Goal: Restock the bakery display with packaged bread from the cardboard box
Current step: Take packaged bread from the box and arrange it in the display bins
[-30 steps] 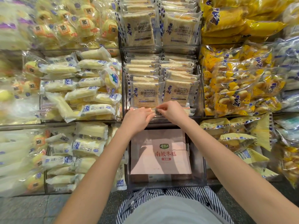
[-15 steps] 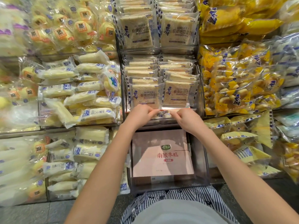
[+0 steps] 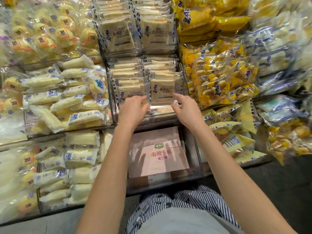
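- Head view: both hands work at the near edge of the middle clear bin (image 3: 185,85), where sliced bread packs stand in two rows.
- The right hand (image 3: 187,114) appears to pinch the lower right corner of the front right bread pack (image 3: 163,92) between thumb and fingers.
- The left hand (image 3: 133,110) has its fingers curled at the seam beside the front left bread pack (image 3: 130,94). I cannot tell whether it grips the wrapper or only presses it.
- Risk: the front packs stand upright right at the bin's near edge. A tug on the slippery film could tip one forward and drop it toward the pink printed box (image 3: 158,154) in the compartment below.
- Risk: a hard squeeze could dent the soft slices or crumple the wrapper.
- Hidden: the left fingertips and the bottoms of the front packs sit behind the hands.
- The box lid is shut, so its contents cannot be seen.
- The yellow bags (image 3: 217,78) on the right are blurred, and their labels are unreadable.
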